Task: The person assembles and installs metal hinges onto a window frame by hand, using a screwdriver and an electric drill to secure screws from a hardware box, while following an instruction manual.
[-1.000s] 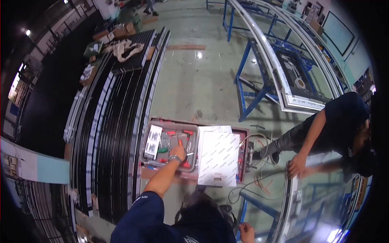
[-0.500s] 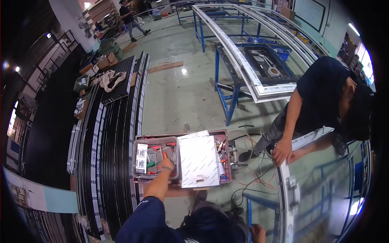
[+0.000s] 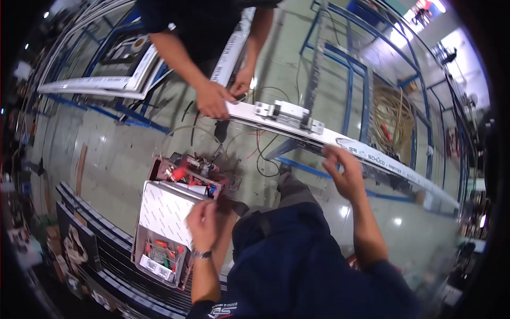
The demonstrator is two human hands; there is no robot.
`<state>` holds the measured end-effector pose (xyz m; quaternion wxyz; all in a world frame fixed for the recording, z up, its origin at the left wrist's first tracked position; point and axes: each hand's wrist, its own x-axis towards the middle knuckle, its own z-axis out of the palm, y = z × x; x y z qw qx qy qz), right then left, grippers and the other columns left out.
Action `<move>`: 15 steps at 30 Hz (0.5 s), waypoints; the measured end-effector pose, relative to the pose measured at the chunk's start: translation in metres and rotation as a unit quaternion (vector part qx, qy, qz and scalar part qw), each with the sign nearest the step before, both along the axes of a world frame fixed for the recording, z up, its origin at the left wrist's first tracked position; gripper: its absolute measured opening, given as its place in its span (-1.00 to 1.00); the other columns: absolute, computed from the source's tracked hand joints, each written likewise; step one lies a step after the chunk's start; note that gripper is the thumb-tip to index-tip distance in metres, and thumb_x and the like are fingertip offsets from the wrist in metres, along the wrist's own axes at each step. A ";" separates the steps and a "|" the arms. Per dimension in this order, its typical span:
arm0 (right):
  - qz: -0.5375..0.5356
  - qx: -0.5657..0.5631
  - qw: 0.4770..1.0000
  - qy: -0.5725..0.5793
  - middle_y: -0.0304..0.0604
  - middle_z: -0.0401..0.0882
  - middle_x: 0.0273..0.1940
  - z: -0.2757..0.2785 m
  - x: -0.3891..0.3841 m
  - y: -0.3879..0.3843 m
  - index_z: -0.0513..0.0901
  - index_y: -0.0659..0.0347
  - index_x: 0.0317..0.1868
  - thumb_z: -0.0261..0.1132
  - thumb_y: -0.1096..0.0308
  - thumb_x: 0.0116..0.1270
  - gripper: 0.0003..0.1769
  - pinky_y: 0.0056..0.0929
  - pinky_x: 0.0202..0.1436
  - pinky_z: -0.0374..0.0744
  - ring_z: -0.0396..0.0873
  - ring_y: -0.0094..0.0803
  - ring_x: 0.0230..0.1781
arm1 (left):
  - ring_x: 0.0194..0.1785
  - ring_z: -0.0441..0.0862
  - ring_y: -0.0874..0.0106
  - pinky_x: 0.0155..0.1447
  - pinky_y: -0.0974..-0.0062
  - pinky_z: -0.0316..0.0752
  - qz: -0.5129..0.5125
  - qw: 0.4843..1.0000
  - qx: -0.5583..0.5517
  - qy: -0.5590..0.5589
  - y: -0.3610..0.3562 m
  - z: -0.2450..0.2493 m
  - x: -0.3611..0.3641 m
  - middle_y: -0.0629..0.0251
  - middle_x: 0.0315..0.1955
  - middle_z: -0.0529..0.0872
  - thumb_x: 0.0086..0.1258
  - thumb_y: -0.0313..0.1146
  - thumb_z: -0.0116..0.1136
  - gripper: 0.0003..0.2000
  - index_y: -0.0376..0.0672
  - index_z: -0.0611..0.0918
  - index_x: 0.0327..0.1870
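Observation:
My left hand [image 3: 202, 223], with a watch at the wrist, hovers beside the printed white sheet [image 3: 164, 212] on the tool crate [image 3: 136, 242]. Its fingers are bent and smeared by motion; I cannot tell whether they hold anything. My right hand [image 3: 346, 173] is raised near the white profile [image 3: 390, 165], fingers apart and holding nothing. A white hinge-like fitting [image 3: 291, 112] sits on that profile. In the grey tray [image 3: 183, 268] lie red- and green-handled tools and a white box [image 3: 156, 267].
Across the frame corner, a co-worker's hands [image 3: 215, 101] rest on the white profiles. Blue metal stands [image 3: 350, 106] carry the work. Hoses and cables [image 3: 260, 159] trail over the floor. Power tools [image 3: 196, 167] lie in the crate's far end. Dark profiles [image 3: 119, 287] are stacked at lower left.
The view has swung right towards the white profile. My left hand has left the tool tray, where it was reaching among the tools. My right hand has risen from low beside my body.

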<state>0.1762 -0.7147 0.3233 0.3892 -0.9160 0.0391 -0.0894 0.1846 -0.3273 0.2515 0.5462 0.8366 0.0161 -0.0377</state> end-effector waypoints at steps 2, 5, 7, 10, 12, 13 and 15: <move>-0.016 0.069 0.997 -0.030 -0.02 0.64 0.16 0.036 0.026 -0.012 0.57 0.25 0.25 0.45 0.43 0.25 -0.46 -0.32 0.15 0.58 0.67 -0.22 -0.02 | -0.26 0.70 0.10 -0.14 0.37 0.58 -0.161 0.984 0.006 -0.081 -0.078 0.028 0.040 0.04 -0.30 0.73 0.39 -0.46 0.25 -0.89 -0.30 0.70 -0.18; 0.074 0.090 0.980 -0.161 0.04 0.57 0.25 0.047 0.074 -0.058 0.53 0.21 0.33 0.41 0.41 0.32 -0.44 -0.30 0.27 0.51 0.59 -0.18 0.16 | -0.40 0.65 0.21 -0.28 0.35 0.50 -0.339 0.921 0.022 -0.191 -0.184 0.060 0.098 0.11 -0.43 0.65 0.40 -0.46 0.25 -0.88 -0.34 0.64 -0.21; 0.119 0.054 0.980 -0.149 0.06 0.57 0.26 0.045 0.105 -0.105 0.52 0.19 0.35 0.39 0.39 0.35 -0.44 -0.29 0.33 0.48 0.56 -0.17 0.22 | -0.40 0.66 0.22 -0.28 0.34 0.49 -0.386 0.898 0.014 -0.208 -0.246 0.056 0.132 0.11 -0.44 0.65 0.42 -0.43 0.25 -0.87 -0.33 0.64 -0.20; 0.086 0.112 0.976 -0.165 0.00 0.61 0.16 0.011 0.156 -0.176 0.58 0.22 0.27 0.37 0.30 0.39 -0.53 -0.27 0.25 0.52 0.60 -0.16 0.16 | -0.42 0.67 0.23 -0.31 0.34 0.49 -0.419 0.890 0.022 -0.181 -0.330 0.048 0.185 0.11 -0.49 0.65 0.44 -0.39 0.23 -0.86 -0.31 0.65 -0.18; 0.078 0.086 0.980 -0.164 -0.02 0.62 0.11 -0.013 0.187 -0.213 0.60 0.24 0.23 0.36 0.25 0.41 -0.56 -0.30 0.20 0.54 0.62 -0.17 0.12 | -0.51 0.65 0.30 -0.36 0.36 0.48 -0.423 0.895 0.039 -0.137 -0.373 0.026 0.220 0.13 -0.55 0.66 0.45 -0.37 0.22 -0.84 -0.29 0.65 -0.13; 0.078 0.071 0.981 -0.164 -0.03 0.62 0.09 -0.026 0.203 -0.228 0.61 0.24 0.21 0.35 0.23 0.42 -0.57 -0.31 0.18 0.55 0.63 -0.18 0.10 | -0.51 0.64 0.31 -0.35 0.37 0.48 -0.432 0.891 0.066 -0.121 -0.389 0.020 0.235 0.13 -0.53 0.66 0.45 -0.37 0.22 -0.85 -0.28 0.64 -0.13; 0.087 0.090 0.982 -0.141 -0.05 0.62 0.08 -0.056 0.232 -0.251 0.61 0.23 0.19 0.33 0.20 0.43 -0.58 -0.31 0.16 0.57 0.64 -0.18 0.06 | -0.51 0.61 0.35 -0.35 0.39 0.48 -0.441 0.888 0.105 -0.082 -0.412 0.000 0.260 0.16 -0.52 0.67 0.45 -0.39 0.22 -0.87 -0.26 0.63 -0.13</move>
